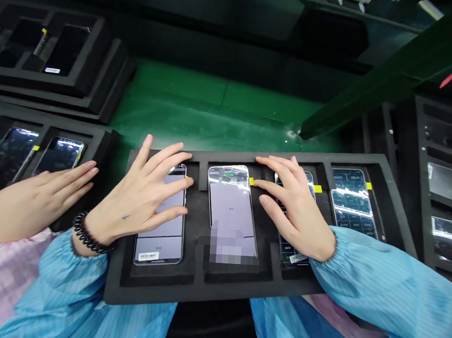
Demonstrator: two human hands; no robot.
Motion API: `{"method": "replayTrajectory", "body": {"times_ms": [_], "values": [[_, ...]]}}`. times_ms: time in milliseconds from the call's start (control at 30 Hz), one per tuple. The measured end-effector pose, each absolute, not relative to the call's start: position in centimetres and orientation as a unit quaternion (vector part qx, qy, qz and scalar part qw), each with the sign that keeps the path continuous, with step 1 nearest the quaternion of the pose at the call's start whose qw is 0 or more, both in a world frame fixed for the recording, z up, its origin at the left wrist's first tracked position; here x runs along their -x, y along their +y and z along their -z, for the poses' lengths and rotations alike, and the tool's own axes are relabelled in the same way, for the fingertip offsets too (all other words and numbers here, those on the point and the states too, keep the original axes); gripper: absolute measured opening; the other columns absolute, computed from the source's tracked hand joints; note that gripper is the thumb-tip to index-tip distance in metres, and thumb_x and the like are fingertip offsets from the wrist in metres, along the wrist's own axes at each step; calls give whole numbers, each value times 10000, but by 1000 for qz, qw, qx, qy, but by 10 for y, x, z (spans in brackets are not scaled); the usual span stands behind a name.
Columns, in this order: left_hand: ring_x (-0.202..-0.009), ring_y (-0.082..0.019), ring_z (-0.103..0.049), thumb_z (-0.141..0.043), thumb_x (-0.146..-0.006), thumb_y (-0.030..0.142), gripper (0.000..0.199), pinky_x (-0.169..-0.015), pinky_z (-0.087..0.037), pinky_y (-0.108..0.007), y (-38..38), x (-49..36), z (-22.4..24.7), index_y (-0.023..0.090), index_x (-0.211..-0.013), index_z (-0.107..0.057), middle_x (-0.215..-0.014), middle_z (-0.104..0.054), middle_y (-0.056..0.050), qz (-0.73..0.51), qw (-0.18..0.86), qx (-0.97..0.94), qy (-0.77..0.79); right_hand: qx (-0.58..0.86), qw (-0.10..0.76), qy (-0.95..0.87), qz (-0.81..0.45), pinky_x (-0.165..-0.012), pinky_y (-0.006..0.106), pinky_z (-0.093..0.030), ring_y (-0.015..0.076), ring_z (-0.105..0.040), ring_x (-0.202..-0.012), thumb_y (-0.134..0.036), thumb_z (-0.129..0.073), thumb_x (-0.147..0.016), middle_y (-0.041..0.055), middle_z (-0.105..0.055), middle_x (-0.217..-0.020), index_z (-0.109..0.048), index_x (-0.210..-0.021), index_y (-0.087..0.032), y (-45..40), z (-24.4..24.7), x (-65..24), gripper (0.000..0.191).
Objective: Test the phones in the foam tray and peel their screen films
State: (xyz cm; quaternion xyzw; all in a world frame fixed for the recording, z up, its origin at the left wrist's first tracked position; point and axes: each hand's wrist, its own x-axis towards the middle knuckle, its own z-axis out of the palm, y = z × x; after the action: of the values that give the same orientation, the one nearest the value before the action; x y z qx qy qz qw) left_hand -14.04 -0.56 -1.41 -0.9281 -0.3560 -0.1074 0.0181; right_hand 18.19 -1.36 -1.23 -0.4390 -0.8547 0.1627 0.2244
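A black foam tray [199,284] with several phones lies in front of me. My left hand [144,194], fingers spread, lies over the leftmost phone [159,246], whose screen is lit. My right hand [294,206] is spread over the third phone [291,257] and hides much of it; its fingertips reach toward the yellow tab [252,181] beside the second phone. Between my hands the second phone [231,205] shows a lit screen, its lower part blurred. At the tray's right end is a fourth phone [352,197] with a dark tiled screen.
Another person's hand [40,196] in a pink sleeve rests over a tray of phones [105,146] at the left. Stacked foam trays [93,87] stand behind it. More trays [422,145] are at the right, near a green slanted beam [369,86].
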Motion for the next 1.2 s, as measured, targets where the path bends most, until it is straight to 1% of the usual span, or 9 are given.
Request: {"method": "replayTrajectory", "body": {"times_ms": [367, 500, 600, 700, 767, 833, 933, 1033, 1200], "values": [[-1505, -350, -321, -450, -962, 527, 396, -1266, -38, -689, -6, 144, 16, 270, -1217, -613, -1549, -426, -95, 126, -6, 930, -347, 449, 226, -849, -165, -1221, 692, -235, 320, -386, -1433, -230, -473, -990, 90, -499, -1524, -734, -1127, -196, -15, 11, -183, 297], [-1486, -344, -343, -245, -1002, 592, 554, -1253, -113, -713, -15, 146, 11, 286, -1363, -532, -1584, -388, -74, 236, 40, 889, -392, 443, 228, -851, -165, -1222, 698, -225, 328, -393, -1425, -224, -490, -989, 110, -506, -1514, -735, -1142, -171, -15, 13, -184, 294], [-1465, -311, -374, -134, -1010, 603, 603, -1246, -196, -698, -26, 147, 8, 346, -1430, -481, -1568, -423, 31, 348, 106, 803, -472, 439, 231, -854, -157, -1206, 712, -245, 340, -409, -1412, -215, -485, -992, 121, -525, -1493, -735, -1141, -168, -13, 13, -185, 294], [-1506, -295, -320, -180, -1016, 589, 543, -1276, -113, -679, -31, 147, 7, 379, -1277, -607, -1609, -356, 119, 297, 68, 823, -479, 439, 232, -855, -153, -1188, 723, -271, 348, -428, -1396, -212, -486, -992, 123, -537, -1481, -733, -1136, -170, -12, 14, -185, 289], [-1546, -308, -243, -243, -1021, 536, 487, -1272, -48, -684, -29, 147, 8, 347, -1216, -648, -1663, -264, 85, 215, 28, 883, -417, 439, 232, -855, -151, -1184, 728, -275, 353, -430, -1394, -213, -490, -990, 123, -536, -1481, -731, -1137, -170, -13, 14, -185, 285], [-1558, -338, -203, -326, -1004, 525, 435, -1248, -42, -709, -24, 147, 8, 334, -1245, -634, -1679, -234, 22, 149, 8, 920, -362, 438, 232, -856, -147, -1187, 725, -276, 353, -433, -1393, -212, -489, -990, 123, -538, -1479, -731, -1136, -169, -13, 15, -185, 286], [-1551, -378, -201, -426, -957, 568, 446, -1218, -50, -740, -17, 144, 7, 323, -1287, -601, -1670, -260, -27, 101, 2, 926, -365, 440, 231, -856, -143, -1195, 717, -276, 349, -435, -1394, -211, -492, -987, 116, -540, -1477, -731, -1133, -177, -14, 15, -185, 283], [-1546, -360, -223, -403, -962, 592, 464, -1235, -45, -714, -14, 140, 5, 298, -1254, -613, -1659, -290, -21, 102, 2, 908, -406, 441, 231, -855, -145, -1200, 719, -267, 346, -432, -1396, -204, -496, -984, 114, -537, -1482, -732, -1128, -177, -14, 15, -185, 278], [-1501, -320, -343, -375, -981, 580, 455, -1260, -60, -670, -12, 135, 5, 268, -1174, -643, -1555, -459, -43, 105, 18, 915, -390, 440, 237, -853, -150, -1207, 713, -257, 342, -431, -1394, -193, -500, -980, 134, -542, -1473, -732, -1125, -150, -15, 15, -184, 277]]}}
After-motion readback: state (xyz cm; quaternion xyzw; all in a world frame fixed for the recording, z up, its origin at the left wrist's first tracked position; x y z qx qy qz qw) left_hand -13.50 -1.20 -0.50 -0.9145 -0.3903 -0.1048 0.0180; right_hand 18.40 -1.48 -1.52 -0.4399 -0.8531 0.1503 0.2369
